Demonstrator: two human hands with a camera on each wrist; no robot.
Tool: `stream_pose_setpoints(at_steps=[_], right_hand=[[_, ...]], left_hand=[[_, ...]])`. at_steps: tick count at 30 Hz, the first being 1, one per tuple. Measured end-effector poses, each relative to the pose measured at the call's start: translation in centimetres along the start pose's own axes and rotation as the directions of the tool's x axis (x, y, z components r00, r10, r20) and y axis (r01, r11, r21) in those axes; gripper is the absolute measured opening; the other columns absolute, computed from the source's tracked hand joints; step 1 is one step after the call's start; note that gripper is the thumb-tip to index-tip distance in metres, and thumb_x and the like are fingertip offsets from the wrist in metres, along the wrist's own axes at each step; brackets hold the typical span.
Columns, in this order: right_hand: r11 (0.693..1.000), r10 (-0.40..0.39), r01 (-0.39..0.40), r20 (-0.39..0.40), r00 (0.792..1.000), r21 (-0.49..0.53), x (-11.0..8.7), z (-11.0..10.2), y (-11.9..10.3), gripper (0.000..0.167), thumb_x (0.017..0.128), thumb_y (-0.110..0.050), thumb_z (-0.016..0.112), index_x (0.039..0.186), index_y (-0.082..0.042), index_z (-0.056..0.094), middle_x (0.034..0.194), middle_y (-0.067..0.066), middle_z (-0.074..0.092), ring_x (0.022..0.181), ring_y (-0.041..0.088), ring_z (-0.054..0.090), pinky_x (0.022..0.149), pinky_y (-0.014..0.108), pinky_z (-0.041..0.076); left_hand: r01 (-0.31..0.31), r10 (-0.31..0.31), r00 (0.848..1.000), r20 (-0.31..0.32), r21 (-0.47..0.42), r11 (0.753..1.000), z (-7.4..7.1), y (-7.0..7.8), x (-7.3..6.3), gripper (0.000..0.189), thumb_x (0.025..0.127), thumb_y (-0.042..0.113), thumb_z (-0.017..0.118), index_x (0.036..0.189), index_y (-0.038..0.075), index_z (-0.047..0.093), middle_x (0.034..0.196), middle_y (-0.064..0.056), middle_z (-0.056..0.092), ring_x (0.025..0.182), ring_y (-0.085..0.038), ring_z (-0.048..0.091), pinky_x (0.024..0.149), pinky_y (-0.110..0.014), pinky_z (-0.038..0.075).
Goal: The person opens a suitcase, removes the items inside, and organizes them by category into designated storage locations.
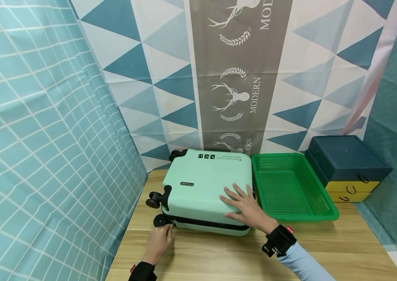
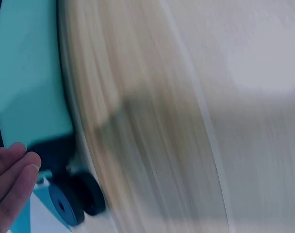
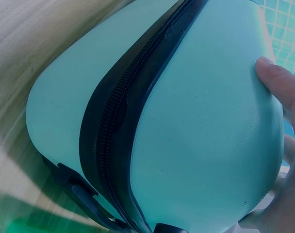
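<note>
Black wrist strap (image 1: 143, 272), nearest the camera, lies in front of the near left corner of a mint-green suitcase (image 1: 209, 175), which rests flat on the wooden counter (image 1: 219, 253) with its printed lid upward. Left grip (image 1: 158, 238), just beyond the strap, appears clamped by its fingertips on a small metal zip pull (image 1: 174, 223) at that same corner, next to a black wheel (image 1: 160, 221). Right grip (image 1: 244, 207) lies with fingers spread apart on the right part of the suitcase's lid, holding nothing, and seems to steady it. As to progress, the lid is down on the lower shell, and the zip (image 3: 111, 116) looks joined along the stretch around the suitcase's near right corner. Work on the zip is judged incomplete, since the pull is in hand; its direction of travel, and the zip's condition on the suitcase's far side, cannot be told. A green basket (image 1: 300, 219) is just beside the suitcase's right side, and stacked boxes (image 1: 347, 156) are farther right of the suitcase, past the basket.
</note>
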State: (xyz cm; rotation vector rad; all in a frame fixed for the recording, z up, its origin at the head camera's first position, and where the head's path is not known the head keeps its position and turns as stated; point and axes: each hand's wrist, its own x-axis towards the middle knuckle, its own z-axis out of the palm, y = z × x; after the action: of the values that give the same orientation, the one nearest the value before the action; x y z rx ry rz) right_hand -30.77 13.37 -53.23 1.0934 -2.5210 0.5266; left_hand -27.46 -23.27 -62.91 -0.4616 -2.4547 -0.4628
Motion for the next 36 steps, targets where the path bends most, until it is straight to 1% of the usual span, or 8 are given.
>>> stream_pose_setpoints(at_steps=[7,13,17,20,24,27,32,36], right_hand=[[1.0,0.01,-0.01,-0.002,1.0,0.003,0.0,0.1,0.0,0.063,0.09,-0.042,0.07,0.146,-0.018,0.052,0.154,0.011,0.04,0.143,0.043,0.027,0.107,0.073,0.008],[1.0,0.02,-0.02,-0.004,1.0,-0.009,0.0,0.3,0.0,0.063,0.09,-0.043,0.07,0.146,-0.019,0.052,0.154,0.011,0.04,0.143,0.042,0.028,0.108,0.072,0.007],[1.0,0.018,-0.018,-0.009,1.0,-0.003,0.0,0.3,-0.1,0.063,0.09,-0.042,0.07,0.146,-0.019,0.052,0.153,0.011,0.041,0.143,0.042,0.028,0.108,0.072,0.007],[1.0,0.024,-0.024,-0.009,1.0,-0.01,-0.1,0.5,0.0,0.063,0.09,-0.043,0.069,0.146,-0.02,0.052,0.154,0.011,0.04,0.143,0.041,0.027,0.109,0.071,0.006],[0.999,0.026,-0.027,-0.019,0.999,-0.026,-0.2,0.7,0.0,0.064,0.09,-0.043,0.07,0.147,-0.02,0.051,0.154,0.01,0.039,0.143,0.041,0.027,0.109,0.07,0.006],[0.998,0.007,-0.008,-0.016,1.0,-0.064,-0.3,0.7,0.0,0.07,0.087,-0.042,0.074,0.148,-0.018,0.049,0.155,0.012,0.037,0.143,0.043,0.027,0.11,0.07,0.007],[0.995,-0.025,0.025,0.007,1.0,-0.092,-0.4,0.5,-0.1,0.079,0.082,-0.041,0.078,0.15,-0.017,0.046,0.157,0.014,0.033,0.143,0.046,0.024,0.109,0.07,0.008],[0.997,-0.029,0.029,0.008,1.0,-0.074,-0.5,0.7,0.0,0.079,0.083,-0.04,0.078,0.151,-0.017,0.045,0.158,0.015,0.032,0.143,0.046,0.023,0.11,0.07,0.007]], left_hand=[[0.01,-0.01,1.0,-0.014,0.033,0.999,-0.9,-1.7,-0.1,0.013,0.08,-0.001,0.077,0.072,0.004,0.068,0.056,-0.008,0.06,0.047,-0.027,0.059,0.043,-0.04,0.045],[0.025,-0.024,1.0,-0.006,0.052,0.998,-1.2,-2.6,-0.1,0.012,0.081,-0.001,0.075,0.072,0.004,0.068,0.056,-0.007,0.06,0.044,-0.024,0.057,0.041,-0.037,0.043],[0.037,-0.036,0.999,-0.013,0.066,0.997,-1.5,-3.2,0.2,0.027,0.081,-0.001,0.075,0.063,0.009,0.058,0.048,-0.001,0.046,0.038,-0.018,0.047,0.039,-0.031,0.033],[0.072,-0.073,0.997,0.009,0.073,0.995,-1.7,-3.6,0.5,0.031,0.083,0.001,0.074,0.062,0.011,0.054,0.046,0.003,0.038,0.038,-0.014,0.04,0.041,-0.029,0.028],[0.114,-0.118,0.992,0.054,0.066,0.991,-1.9,-3.9,0.8,0.024,0.086,0.003,0.072,0.066,0.009,0.06,0.048,0.0,0.046,0.039,-0.018,0.047,0.04,-0.033,0.033],[0.126,-0.13,0.989,0.068,0.065,0.99,-1.8,-4.0,0.9,0.025,0.088,0.004,0.07,0.066,0.009,0.059,0.049,-0.002,0.049,0.041,-0.022,0.051,0.041,-0.036,0.036],[0.089,-0.092,0.995,0.044,0.073,0.993,-1.5,-3.9,0.3,0.024,0.087,0.002,0.072,0.067,0.009,0.059,0.048,0.0,0.043,0.039,-0.02,0.046,0.04,-0.033,0.033],[0.053,-0.053,0.999,0.003,0.069,0.996,-1.3,-3.7,-0.2,0.012,0.082,-0.001,0.075,0.074,0.004,0.068,0.052,-0.005,0.053,0.041,-0.023,0.051,0.039,-0.035,0.037]])
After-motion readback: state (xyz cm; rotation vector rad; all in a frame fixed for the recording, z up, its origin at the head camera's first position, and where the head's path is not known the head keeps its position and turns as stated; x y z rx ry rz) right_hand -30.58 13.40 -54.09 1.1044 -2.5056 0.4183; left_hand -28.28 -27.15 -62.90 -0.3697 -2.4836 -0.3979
